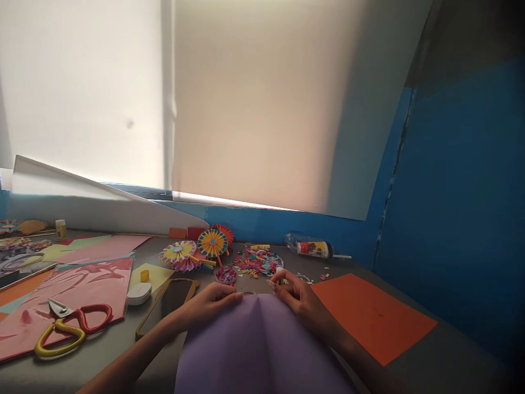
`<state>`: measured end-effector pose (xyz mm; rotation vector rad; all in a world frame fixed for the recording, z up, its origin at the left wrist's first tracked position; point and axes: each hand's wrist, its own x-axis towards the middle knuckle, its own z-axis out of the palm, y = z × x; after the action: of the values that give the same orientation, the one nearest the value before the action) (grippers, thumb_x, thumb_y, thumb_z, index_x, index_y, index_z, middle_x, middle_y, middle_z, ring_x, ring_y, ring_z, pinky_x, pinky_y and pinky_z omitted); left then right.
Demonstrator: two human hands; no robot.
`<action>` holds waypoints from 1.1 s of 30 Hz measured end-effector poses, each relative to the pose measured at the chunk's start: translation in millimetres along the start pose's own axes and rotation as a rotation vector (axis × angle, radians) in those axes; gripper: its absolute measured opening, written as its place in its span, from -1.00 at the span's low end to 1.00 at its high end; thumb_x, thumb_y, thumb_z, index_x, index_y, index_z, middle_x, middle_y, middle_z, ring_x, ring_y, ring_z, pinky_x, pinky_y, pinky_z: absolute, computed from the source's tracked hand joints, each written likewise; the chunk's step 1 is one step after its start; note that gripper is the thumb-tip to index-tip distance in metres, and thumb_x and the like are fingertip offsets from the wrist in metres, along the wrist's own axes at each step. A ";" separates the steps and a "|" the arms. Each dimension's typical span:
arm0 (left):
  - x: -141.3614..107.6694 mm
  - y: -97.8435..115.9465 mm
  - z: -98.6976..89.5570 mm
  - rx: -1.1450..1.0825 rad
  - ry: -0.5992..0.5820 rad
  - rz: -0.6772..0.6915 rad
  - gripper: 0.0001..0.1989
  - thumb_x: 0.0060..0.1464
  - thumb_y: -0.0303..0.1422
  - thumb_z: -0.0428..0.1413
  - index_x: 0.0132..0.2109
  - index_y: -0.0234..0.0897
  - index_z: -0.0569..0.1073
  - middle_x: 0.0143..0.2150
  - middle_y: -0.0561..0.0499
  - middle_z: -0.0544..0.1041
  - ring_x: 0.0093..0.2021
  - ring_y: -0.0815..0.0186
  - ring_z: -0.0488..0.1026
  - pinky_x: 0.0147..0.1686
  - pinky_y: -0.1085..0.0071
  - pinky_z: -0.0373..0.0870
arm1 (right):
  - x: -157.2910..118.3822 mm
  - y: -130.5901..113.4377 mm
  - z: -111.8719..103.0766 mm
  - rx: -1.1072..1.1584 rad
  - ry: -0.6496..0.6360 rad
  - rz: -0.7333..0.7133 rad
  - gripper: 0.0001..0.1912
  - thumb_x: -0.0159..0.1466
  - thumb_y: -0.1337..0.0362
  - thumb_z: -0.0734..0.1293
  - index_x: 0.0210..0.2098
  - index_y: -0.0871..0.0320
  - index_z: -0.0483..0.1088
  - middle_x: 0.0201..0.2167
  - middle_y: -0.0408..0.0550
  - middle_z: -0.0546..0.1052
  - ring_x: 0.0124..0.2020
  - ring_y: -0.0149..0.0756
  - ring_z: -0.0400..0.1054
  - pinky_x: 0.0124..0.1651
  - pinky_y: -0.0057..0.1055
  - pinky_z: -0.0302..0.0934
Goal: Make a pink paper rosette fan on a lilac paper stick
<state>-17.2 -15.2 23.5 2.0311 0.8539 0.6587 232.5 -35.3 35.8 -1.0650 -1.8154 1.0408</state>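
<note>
Left hand is resting on the top edge of a big purple paper sheet, fingers loosely together. Right hand is in a narrow pinch at that edge, can't tell if it's gripping. Orange paper lies just right of the sheet, scissors well left, paper fans and paper scraps beyond it on the tabletop.

Grey table with pink paper, orange paper, paper rosettes and scattered scraps
</note>
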 end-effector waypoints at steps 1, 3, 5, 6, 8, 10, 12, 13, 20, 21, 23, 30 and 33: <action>0.5 -0.3 -0.2 -0.001 0.007 0.009 -0.53 0.17 0.01 -0.09 -0.51 -0.25 0.08 -0.53 0.16 0.00 -0.53 0.44 -0.07 -0.57 0.48 -0.13 | 0.1 0.1 0.1 0.009 0.007 0.003 -0.70 0.32 -0.04 0.19 -0.22 0.08 0.21 -0.66 -0.32 0.11 -0.64 -0.48 -0.10 -0.59 -0.52 -0.22; 1.9 -1.8 -0.2 -0.002 0.012 0.026 -0.54 0.17 0.00 -0.10 -0.50 -0.25 0.08 -0.53 0.16 -0.01 -0.53 0.44 -0.07 -0.58 0.47 -0.14 | 0.7 1.0 -0.1 0.024 0.009 0.011 -0.70 0.31 -0.04 0.20 -0.21 0.07 0.20 -0.66 -0.33 0.11 -0.65 -0.49 -0.09 -0.59 -0.52 -0.22; 3.8 -4.6 -0.2 0.006 0.020 0.038 -0.54 0.18 0.00 -0.10 -0.50 -0.25 0.08 -0.53 0.16 0.00 -0.53 0.43 -0.06 -0.58 0.47 -0.14 | 1.5 2.5 -0.1 0.037 0.008 0.016 -0.69 0.30 -0.04 0.21 -0.20 0.07 0.19 -0.67 -0.33 0.12 -0.66 -0.49 -0.08 -0.59 -0.53 -0.21; 4.9 -6.3 -0.3 0.014 0.028 0.041 -0.54 0.17 0.00 -0.10 -0.50 -0.25 0.08 -0.53 0.16 0.00 -0.53 0.43 -0.06 -0.58 0.47 -0.13 | 1.9 3.5 0.0 0.043 0.018 0.016 -0.69 0.30 -0.04 0.21 -0.19 0.07 0.19 -0.67 -0.33 0.13 -0.66 -0.49 -0.08 -0.60 -0.53 -0.20; 6.6 -9.6 -1.0 0.022 0.056 0.033 -0.54 0.17 0.01 -0.09 -0.50 -0.26 0.11 -0.52 0.16 0.03 -0.52 0.43 -0.05 -0.58 0.48 -0.11 | 2.5 5.4 -0.4 0.051 0.065 0.014 -0.67 0.29 -0.05 0.22 -0.18 0.07 0.19 -0.66 -0.33 0.15 -0.66 -0.49 -0.06 -0.61 -0.54 -0.17; 7.5 -11.6 -3.1 0.000 0.081 0.013 -0.55 0.17 0.01 -0.09 -0.48 -0.26 0.16 -0.51 0.16 0.04 -0.52 0.44 -0.04 -0.59 0.49 -0.10 | 2.6 6.6 -3.3 0.050 0.115 0.025 -0.65 0.28 -0.07 0.22 -0.15 0.06 0.19 -0.64 -0.31 0.20 -0.66 -0.48 -0.02 -0.62 -0.55 -0.13; 6.7 -11.5 -7.4 -0.027 0.084 -0.004 -0.56 0.18 0.01 -0.10 -0.46 -0.27 0.19 -0.51 0.16 0.05 -0.53 0.44 -0.04 -0.60 0.50 -0.11 | 1.6 6.1 -11.3 0.042 0.081 0.058 -0.56 0.22 -0.07 0.28 -0.06 0.04 0.16 -0.59 -0.29 0.29 -0.63 -0.46 0.09 -0.60 -0.55 -0.04; 5.4 -10.6 -10.5 -0.029 0.068 -0.012 -0.56 0.17 0.00 -0.08 -0.45 -0.27 0.22 -0.52 0.16 0.06 -0.54 0.45 -0.03 -0.60 0.51 -0.11 | 0.5 5.1 -17.7 0.032 0.013 0.092 -0.47 0.16 -0.04 0.36 0.00 0.03 0.14 -0.55 -0.28 0.33 -0.60 -0.44 0.17 -0.57 -0.54 0.02; -15.7 1.5 -44.1 -0.065 -0.252 -0.194 -0.69 -0.17 -0.17 0.30 -0.29 -0.25 0.52 -0.38 0.09 0.49 -0.42 0.34 0.39 -0.43 0.52 0.27 | -19.8 -13.5 -77.7 -0.085 -0.303 0.226 -0.59 -0.03 0.12 0.52 -0.23 0.15 0.47 -0.47 -0.15 0.47 -0.35 -0.29 0.38 -0.31 -0.47 0.19; -17.7 2.5 -47.6 -0.116 -0.203 -0.189 -0.71 -0.18 -0.20 0.31 -0.30 -0.25 0.53 -0.37 0.07 0.51 -0.39 0.31 0.43 -0.39 0.49 0.31 | -23.5 -16.3 -82.1 -0.086 -0.248 0.209 -0.67 0.01 0.08 0.49 -0.31 0.15 0.49 -0.45 -0.13 0.48 -0.34 -0.28 0.38 -0.31 -0.46 0.19; -18.6 3.3 -50.9 -0.220 -0.094 -0.173 -0.74 -0.15 -0.21 0.30 -0.30 -0.25 0.54 -0.35 0.04 0.54 -0.34 0.28 0.47 -0.34 0.47 0.35 | -30.1 -20.5 -85.0 -0.065 -0.106 0.195 -0.68 0.11 0.00 0.40 -0.42 0.15 0.48 -0.43 -0.10 0.49 -0.35 -0.29 0.38 -0.33 -0.46 0.19; -4.1 0.7 -33.1 -0.532 0.323 -0.198 -0.59 -0.08 -0.10 0.25 -0.17 -0.31 0.50 -0.26 -0.07 0.58 -0.33 0.29 0.51 -0.37 0.48 0.39 | -41.2 -12.6 -60.2 0.247 -0.047 0.302 -0.48 0.09 0.01 0.44 -0.06 0.17 0.38 -0.13 0.07 0.52 -0.14 -0.13 0.45 -0.15 -0.32 0.35; -1.5 -1.4 -27.0 -0.514 0.345 -0.185 -0.57 -0.02 -0.07 0.20 -0.10 -0.30 0.46 -0.25 -0.06 0.57 -0.35 0.29 0.50 -0.42 0.48 0.38 | -40.5 -0.4 -51.9 0.408 0.020 0.255 -0.51 0.16 0.05 0.41 0.00 0.18 0.36 -0.04 0.09 0.49 -0.04 -0.10 0.42 -0.04 -0.28 0.35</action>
<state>-37.5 -2.8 36.4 1.3828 0.9385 1.0217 293.0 -58.9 46.7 -1.0604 -1.3901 1.4714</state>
